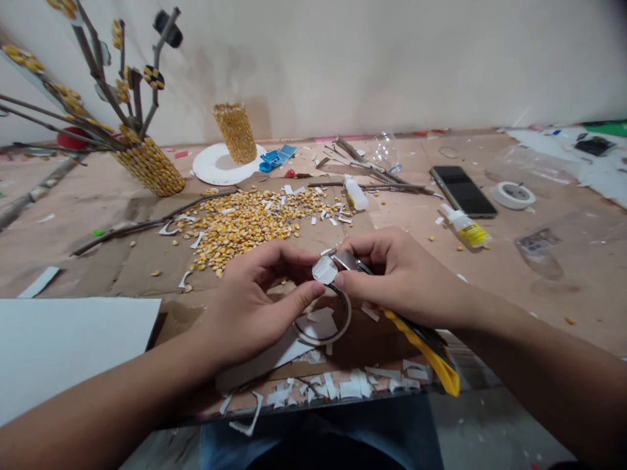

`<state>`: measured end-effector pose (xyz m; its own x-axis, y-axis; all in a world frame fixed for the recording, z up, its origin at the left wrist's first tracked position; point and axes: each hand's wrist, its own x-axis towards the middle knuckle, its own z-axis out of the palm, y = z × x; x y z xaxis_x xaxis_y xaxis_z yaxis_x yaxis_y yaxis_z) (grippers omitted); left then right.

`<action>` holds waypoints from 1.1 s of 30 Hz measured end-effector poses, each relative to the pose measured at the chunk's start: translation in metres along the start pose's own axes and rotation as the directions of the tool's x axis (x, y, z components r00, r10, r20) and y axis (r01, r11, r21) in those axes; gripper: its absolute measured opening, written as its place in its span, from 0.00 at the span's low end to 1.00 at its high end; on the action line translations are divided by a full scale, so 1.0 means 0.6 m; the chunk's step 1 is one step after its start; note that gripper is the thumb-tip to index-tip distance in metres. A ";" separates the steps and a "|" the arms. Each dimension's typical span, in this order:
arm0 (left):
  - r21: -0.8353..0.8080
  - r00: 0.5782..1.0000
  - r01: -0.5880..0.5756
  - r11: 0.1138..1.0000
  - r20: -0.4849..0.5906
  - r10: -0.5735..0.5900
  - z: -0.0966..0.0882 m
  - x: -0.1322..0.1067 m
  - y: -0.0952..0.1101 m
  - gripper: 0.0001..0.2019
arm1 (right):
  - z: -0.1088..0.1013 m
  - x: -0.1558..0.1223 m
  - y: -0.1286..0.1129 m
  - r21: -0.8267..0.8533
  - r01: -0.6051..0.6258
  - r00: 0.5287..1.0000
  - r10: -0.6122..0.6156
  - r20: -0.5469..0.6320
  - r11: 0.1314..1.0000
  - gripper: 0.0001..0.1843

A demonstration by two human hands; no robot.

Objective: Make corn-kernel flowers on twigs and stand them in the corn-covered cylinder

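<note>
Between the thumb and fingers of my left hand is a small white disc, pinched at its edge. My right hand is closed around a yellow and black utility knife, whose handle sticks out below the palm. The knife's metal blade lies right beside the disc, and my right thumb reaches the disc's edge. Below both hands lie a larger white piece of board and many white offcuts along the table's front edge. Beyond my left hand spreads a pile of corn kernels.
A kernel-covered pot holding twigs leans at back left; a kernel-covered cup is on a white ring. Glue bottles, a phone and a tape roll lie right. A white sheet lies left.
</note>
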<state>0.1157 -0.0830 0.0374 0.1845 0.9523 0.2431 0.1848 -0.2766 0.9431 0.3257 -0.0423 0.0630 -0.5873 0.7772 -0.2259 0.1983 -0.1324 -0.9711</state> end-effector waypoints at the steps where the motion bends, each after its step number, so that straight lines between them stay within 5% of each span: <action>1: -0.006 1.000 0.009 1.000 0.002 -0.009 0.000 0.001 0.001 0.09 | -0.001 0.000 0.000 0.009 0.002 1.000 -0.002 0.008 1.000 0.02; 13: 0.085 0.989 0.141 0.986 0.023 -0.143 0.000 0.007 0.007 0.06 | 0.002 0.001 0.011 -0.127 0.034 0.999 -0.035 -0.003 0.991 0.02; 19: 0.134 0.995 0.001 0.991 0.097 -0.014 0.001 -0.001 0.006 0.23 | -0.005 0.005 0.016 -0.093 0.032 0.998 -0.027 0.063 0.995 0.04; 22: 0.153 0.988 -0.051 0.987 0.150 0.028 0.000 -0.002 -0.002 0.19 | -0.009 0.007 0.015 -0.086 0.006 0.993 0.005 0.122 0.996 0.07; 26: 0.095 0.995 -0.014 0.995 0.098 0.005 -0.002 0.002 -0.004 0.13 | -0.015 0.007 0.004 -0.083 0.013 0.992 -0.003 0.127 0.996 0.06; 33: 0.047 1.000 0.000 0.999 -0.006 0.000 -0.006 0.007 -0.002 0.13 | -0.012 0.000 0.006 -0.151 0.083 0.990 -0.065 0.122 0.985 0.24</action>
<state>0.1131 -0.0783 0.0383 0.1788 0.9530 0.2447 0.2297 -0.2823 0.9314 0.3319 -0.0382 0.0601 -0.6904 0.7032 -0.1699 0.2651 0.0274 -0.9638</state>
